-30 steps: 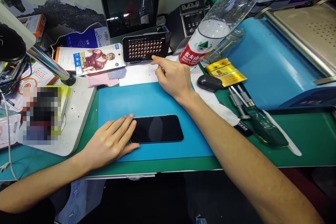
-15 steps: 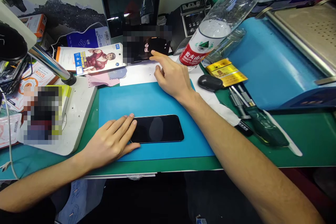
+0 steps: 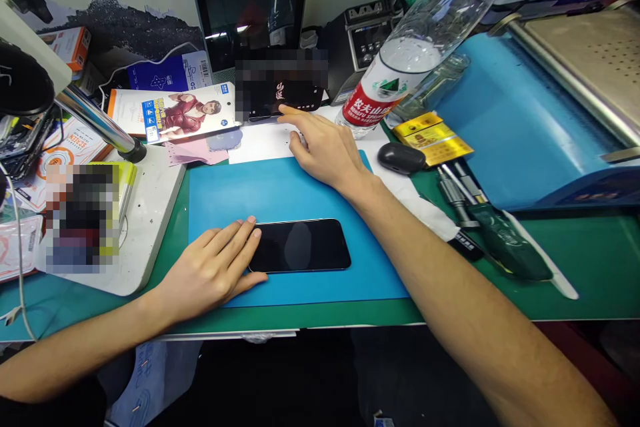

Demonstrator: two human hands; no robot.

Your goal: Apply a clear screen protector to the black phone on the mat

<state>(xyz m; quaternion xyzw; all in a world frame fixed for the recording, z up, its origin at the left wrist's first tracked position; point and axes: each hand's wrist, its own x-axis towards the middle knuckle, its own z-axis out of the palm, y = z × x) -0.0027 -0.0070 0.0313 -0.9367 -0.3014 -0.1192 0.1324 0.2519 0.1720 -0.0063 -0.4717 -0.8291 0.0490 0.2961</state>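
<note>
A black smartphone (image 3: 305,247) lies flat, screen up, on the blue mat (image 3: 230,180). My left hand (image 3: 210,267) rests over its left end, fingers stretched out and the thumb spread along the near edge. Farther back, a second phone (image 3: 260,99) with a lit dark screen leans at the foot of a tablet-like display; part of it is blurred out. My right hand (image 3: 325,150) reaches to its lower edge with the index finger extended and the thumb apart. That fingertip is at the screen; whether it presses cannot be seen. Nothing is held in this hand.
A tilted water bottle (image 3: 370,97) and a black oval case (image 3: 401,158) stand right of my right hand. Screwdrivers (image 3: 457,197) and a green-handled tool (image 3: 510,240) lie beyond. A lamp post (image 3: 100,123), boxed package (image 3: 193,110) and white lamp base (image 3: 160,213) occupy the left.
My right index finger has shifted slightly left and down along the second phone's screen. A row of small marks now shows at that screen's bottom. My left hand and the black smartphone stay put.
</note>
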